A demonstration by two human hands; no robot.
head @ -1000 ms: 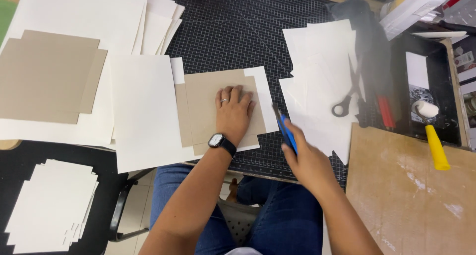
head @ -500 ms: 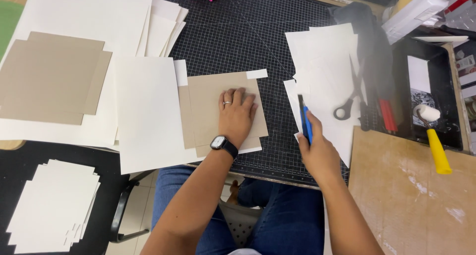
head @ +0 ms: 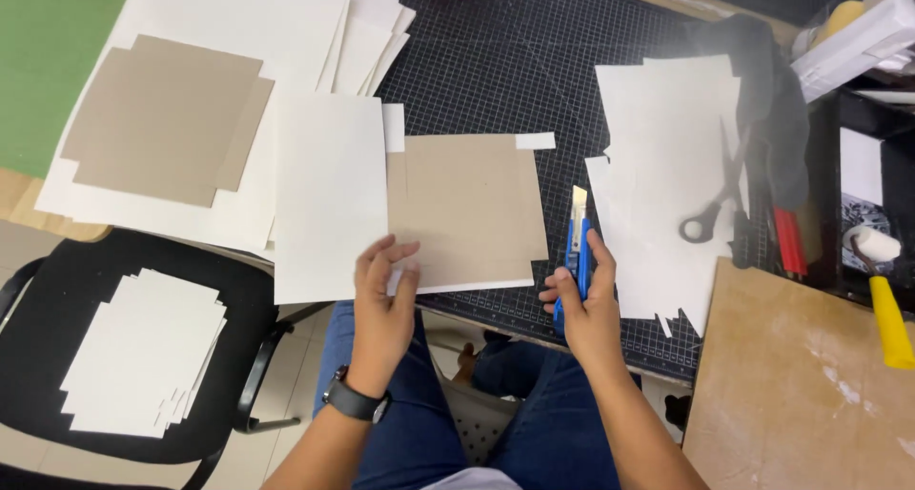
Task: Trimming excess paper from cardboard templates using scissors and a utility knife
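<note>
Black gridded cutting mat [head: 534, 71] covers the worktable in front of me, and I sit at its near edge with my knees in blue jeans under it. My left hand [head: 383, 304] rests with fingers loosely spread and fingertips on the near edge of a brown cardboard square [head: 467, 209], which lies flat on the mat over a white sheet whose strips show along its top, right and bottom edges. Just left of the cardboard, and overlapping its left side, lies a tall white sheet [head: 329, 190]. My right hand [head: 586, 309] is curled shut around a blue utility knife [head: 577, 242], held upright just beside the right edge of the cardboard, the pale blade tip pointing away from me; I cannot tell whether the blade touches the mat. To the right of the knife sits a loose stack of white paper [head: 658, 166] with jagged offcuts at its near corner, and a pair of scissors [head: 713, 209] with black handles lies on it. Farther right I see a yellow-handled roller [head: 882, 295] with a white head, and a brown board [head: 801, 385] at the table's near right corner. To the far left, more white sheets carry a stack of brown cardboard pieces [head: 162, 118], and a black chair [head: 38, 357] below holds another pile of white sheets [head: 143, 352].
</note>
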